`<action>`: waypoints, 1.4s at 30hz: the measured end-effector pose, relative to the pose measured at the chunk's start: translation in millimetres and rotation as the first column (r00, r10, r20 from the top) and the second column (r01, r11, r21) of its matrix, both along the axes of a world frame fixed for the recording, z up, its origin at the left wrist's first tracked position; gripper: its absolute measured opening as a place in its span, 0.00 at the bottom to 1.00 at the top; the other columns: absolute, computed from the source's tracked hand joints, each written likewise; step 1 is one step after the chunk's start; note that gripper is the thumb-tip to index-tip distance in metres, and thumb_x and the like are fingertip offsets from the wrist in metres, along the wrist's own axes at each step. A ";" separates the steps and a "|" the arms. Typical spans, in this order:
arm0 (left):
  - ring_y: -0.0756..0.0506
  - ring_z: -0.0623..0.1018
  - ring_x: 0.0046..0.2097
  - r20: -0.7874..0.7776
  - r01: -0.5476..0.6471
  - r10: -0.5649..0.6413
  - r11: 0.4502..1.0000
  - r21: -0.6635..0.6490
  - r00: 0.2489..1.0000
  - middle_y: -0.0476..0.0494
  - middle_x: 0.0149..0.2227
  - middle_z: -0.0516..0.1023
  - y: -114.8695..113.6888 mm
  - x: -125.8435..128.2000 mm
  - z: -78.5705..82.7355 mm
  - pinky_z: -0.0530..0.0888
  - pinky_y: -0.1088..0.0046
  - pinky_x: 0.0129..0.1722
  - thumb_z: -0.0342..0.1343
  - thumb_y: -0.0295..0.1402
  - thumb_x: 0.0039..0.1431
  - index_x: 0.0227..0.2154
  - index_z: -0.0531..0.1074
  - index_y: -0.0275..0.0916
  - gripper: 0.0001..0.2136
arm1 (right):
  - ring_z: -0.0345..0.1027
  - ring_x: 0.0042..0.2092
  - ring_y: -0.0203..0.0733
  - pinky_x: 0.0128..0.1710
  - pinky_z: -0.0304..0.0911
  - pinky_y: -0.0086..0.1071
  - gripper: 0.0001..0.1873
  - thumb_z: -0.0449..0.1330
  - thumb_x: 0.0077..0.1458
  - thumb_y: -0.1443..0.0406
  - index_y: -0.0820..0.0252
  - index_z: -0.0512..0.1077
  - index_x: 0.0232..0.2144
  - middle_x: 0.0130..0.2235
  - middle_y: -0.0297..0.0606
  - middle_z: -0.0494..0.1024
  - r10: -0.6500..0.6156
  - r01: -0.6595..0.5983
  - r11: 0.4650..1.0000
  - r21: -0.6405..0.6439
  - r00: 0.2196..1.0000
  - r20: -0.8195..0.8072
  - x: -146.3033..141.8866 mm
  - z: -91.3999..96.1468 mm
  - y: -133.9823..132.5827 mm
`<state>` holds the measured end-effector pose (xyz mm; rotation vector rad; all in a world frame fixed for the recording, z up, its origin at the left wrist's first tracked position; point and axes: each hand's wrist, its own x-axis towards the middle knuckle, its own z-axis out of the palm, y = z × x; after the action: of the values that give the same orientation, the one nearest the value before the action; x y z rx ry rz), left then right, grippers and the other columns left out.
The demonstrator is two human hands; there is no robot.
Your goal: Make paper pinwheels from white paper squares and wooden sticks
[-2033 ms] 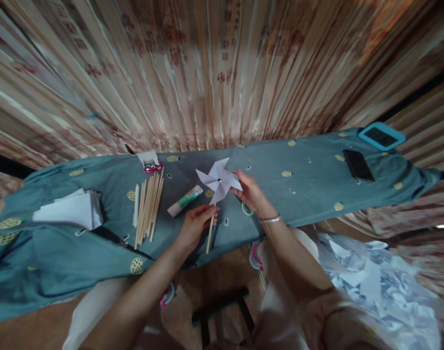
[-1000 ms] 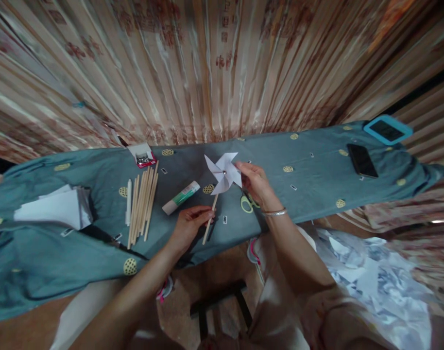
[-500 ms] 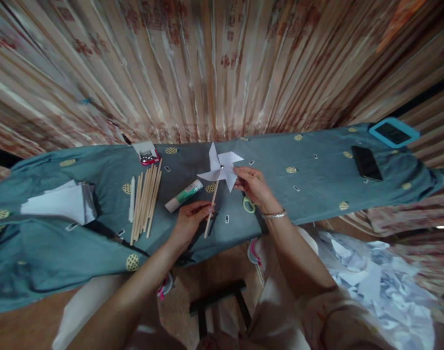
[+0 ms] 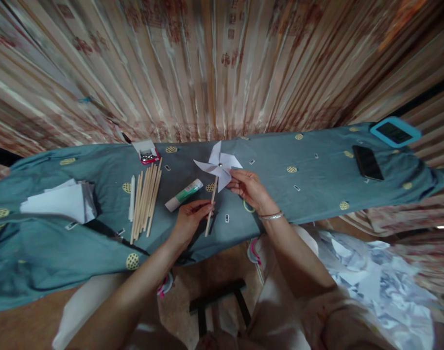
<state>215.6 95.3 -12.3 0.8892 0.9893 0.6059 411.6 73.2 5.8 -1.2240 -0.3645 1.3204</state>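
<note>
A white paper pinwheel [image 4: 214, 167] with a shiny pin at its centre stands on a thin wooden stick over the table. My left hand [image 4: 188, 219] pinches that stick below the blades between thumb and fingers. At the lower right blade, the fingers of my right hand [image 4: 249, 187] are closed on the paper edge, with the fingertips partly hidden. A glue stick [image 4: 184, 195] lies just left of the pinwheel. Under my right hand a pale green scissor handle [image 4: 248, 207] shows in part.
Several wooden sticks [image 4: 146, 201] and a white stick-like item [image 4: 132, 198] lie left, below an open box of metal pins [image 4: 147, 153]. Further left is a stack of white paper [image 4: 58, 203]. A phone [image 4: 367, 163] and a blue-framed tablet [image 4: 396, 132] lie right. Paper pieces [image 4: 382, 282] fill a bag below.
The pinwheel's blades have turned a little and its head has shifted slightly left. My right hand has moved slightly left with it; my left hand keeps its hold on the stick.
</note>
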 end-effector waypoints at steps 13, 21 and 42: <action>0.50 0.76 0.31 0.024 -0.012 0.013 1.000 -0.015 1.000 0.45 0.29 0.82 1.7 -0.7 -1.6 0.71 0.74 0.35 0.75 0.42 0.32 0.30 0.82 0.36 0.21 | 0.72 0.23 0.31 0.19 0.63 0.19 0.24 0.75 0.34 0.47 0.62 0.76 0.21 0.24 0.36 0.80 0.148 -0.149 0.989 -0.006 0.984 0.100 -6.4 7.1 -6.6; 0.49 0.75 0.29 0.017 0.012 -0.012 0.999 -0.033 1.000 0.44 0.28 0.82 3.3 -0.8 4.7 0.72 0.73 0.34 0.75 0.42 0.29 0.27 0.82 0.36 0.20 | 0.53 0.17 0.25 0.13 0.44 0.23 0.22 0.73 0.36 0.48 0.59 0.73 0.18 0.20 0.31 0.76 -0.151 0.120 0.979 0.162 0.969 0.193 36.8 18.3 -23.1; 0.48 0.76 0.30 -0.023 0.051 -0.052 0.998 -0.026 0.998 0.43 0.29 0.82 5.6 -3.1 3.9 0.71 0.72 0.35 0.75 0.45 0.28 0.27 0.82 0.36 0.22 | 0.62 0.22 0.29 0.22 0.60 0.24 0.18 0.76 0.28 0.53 0.57 0.78 0.20 0.20 0.28 0.74 -0.236 0.197 0.965 0.172 0.938 0.253 23.5 2.2 -0.1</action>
<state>212.5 100.9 -8.4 0.8981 0.9901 0.5389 435.2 73.1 8.0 -1.2859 -0.4968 0.9219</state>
